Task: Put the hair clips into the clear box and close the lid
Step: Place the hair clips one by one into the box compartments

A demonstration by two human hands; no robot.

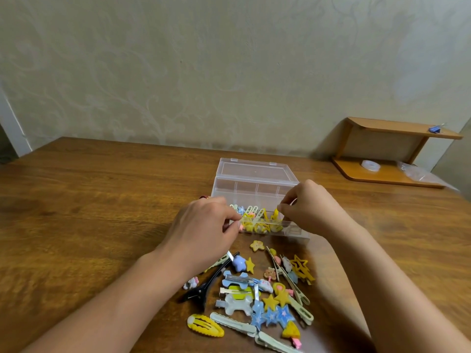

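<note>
The clear box (pixel 257 189) stands open in the middle of the table, its lid (pixel 254 169) tilted back. Several yellow and white clips lie inside at the front. My right hand (pixel 309 206) hovers over the box's right part and pinches a yellow clip (pixel 276 216) that dips into it. My left hand (pixel 204 225) is at the box's front left corner, fingers curled; whether it holds a clip is hidden. A pile of hair clips (pixel 265 291) in yellow, blue, white and black lies on the table just in front of the box.
A wooden table (pixel 89 200) reaches to a patterned wall. At the back right stands a small wooden shelf (pixel 390 151) with a roll of tape (pixel 370 164), a plastic bag (pixel 418 173) and a blue clip (pixel 434 129) on top.
</note>
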